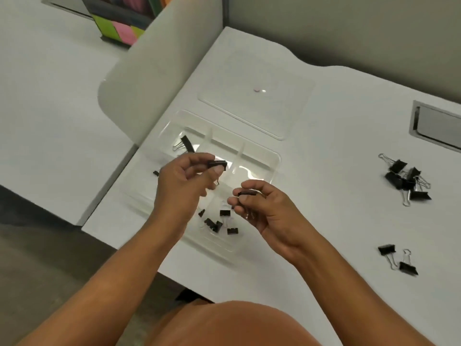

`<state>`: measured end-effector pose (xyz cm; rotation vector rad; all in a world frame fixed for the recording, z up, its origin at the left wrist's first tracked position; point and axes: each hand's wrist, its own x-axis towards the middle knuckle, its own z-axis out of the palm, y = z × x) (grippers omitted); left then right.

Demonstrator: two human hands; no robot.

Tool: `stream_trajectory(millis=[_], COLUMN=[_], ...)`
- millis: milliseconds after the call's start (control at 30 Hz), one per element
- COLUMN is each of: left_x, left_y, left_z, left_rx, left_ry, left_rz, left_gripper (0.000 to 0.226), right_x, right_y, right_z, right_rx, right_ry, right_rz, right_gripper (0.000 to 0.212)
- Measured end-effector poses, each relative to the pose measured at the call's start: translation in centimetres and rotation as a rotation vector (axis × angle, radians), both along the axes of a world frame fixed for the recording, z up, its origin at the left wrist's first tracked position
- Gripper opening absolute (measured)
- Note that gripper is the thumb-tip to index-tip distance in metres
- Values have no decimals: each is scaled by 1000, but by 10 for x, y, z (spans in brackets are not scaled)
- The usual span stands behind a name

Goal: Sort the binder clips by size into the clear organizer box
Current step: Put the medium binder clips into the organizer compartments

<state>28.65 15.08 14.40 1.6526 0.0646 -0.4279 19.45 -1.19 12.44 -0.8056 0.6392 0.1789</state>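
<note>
The clear organizer box (272, 158) lies on the white desk, divided into compartments. My left hand (184, 186) holds a black binder clip (217, 164) above the box's middle. My right hand (267, 208) pinches another black binder clip (247, 194) over the near part of the box. Several small clips (220, 222) lie in a near compartment. One larger clip (187, 144) rests in the far left compartment. A tiny clip (156, 173) shows at the box's left side, partly hidden by my left hand.
The box's clear lid (257, 93) lies flat behind it. A pile of larger clips (407, 179) sits at the right, two more clips (399, 258) nearer me. A metal cable hatch (436, 126) is at the far right. A grey divider panel (154, 71) stands to the left.
</note>
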Motion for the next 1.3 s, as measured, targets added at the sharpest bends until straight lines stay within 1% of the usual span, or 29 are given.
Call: stream_trajectory(millis=[100, 167, 233, 300, 333, 400, 433, 533, 633, 700, 800, 867, 900, 1000, 1100, 1200, 1300], left_x=[44, 72, 97, 116, 121, 124, 123, 111, 94, 82, 67, 59, 55, 44, 31, 15, -7], left_y=[21, 27, 31, 36, 38, 42, 45, 52, 60, 65, 70, 73, 74, 77, 74, 60, 31], left_z=[-8, -16, -31, -48, -54, -60, -60, -57, -56, -57, -56, -53, -52, -49, -48, -50, -48], left_rx=[227, 323, 421, 515, 531, 519, 509, 476, 434, 410, 388, 375, 373, 371, 375, 366, 340], left_ry=[-271, -384, -445, -464, -460, -458, -470, -515, -496, -494, -508, -501, -501, -508, -519, -569, -652], left_rz=[58, 57, 1, -116, -179, -258, -265, -181, -82, -42, 8, 32, 38, 54, 50, -20, -141], left_gripper=[16, 15, 18, 26, 32, 41, 42, 41, 41, 40, 38, 39, 39, 39, 37, 34, 29], right_x=[20, 26, 30, 34, 38, 47, 53, 82, 123, 153, 192, 207, 209, 191, 143, 76, 0], right_y=[29, 46, 58, 64, 65, 64, 62, 55, 52, 52, 55, 56, 54, 46, 36, 20, -2], right_z=[0, -1, 0, 2, 4, 10, 12, 19, 20, 15, -1, -14, -20, -24, -22, -20, -23], right_rx=[5, -28, -125, -225, -274, -380, -450, -747, -987, -1067, -1130, -1267, -1332, -1365, -1340, -1265, -1243], right_ry=[15, 22, 31, 46, 54, 49, 34, -47, -153, -190, -191, -163, -151, -179, -194, -134, -34], right_rz=[53, 99, 165, 209, 216, 206, 199, 207, 240, 267, 334, 409, 410, 264, 139, 38, -48], right_gripper=[28, 28, 24, 19, 18, 14, 13, 19, 23, 20, 12, 14, 16, 16, 15, 21, 26])
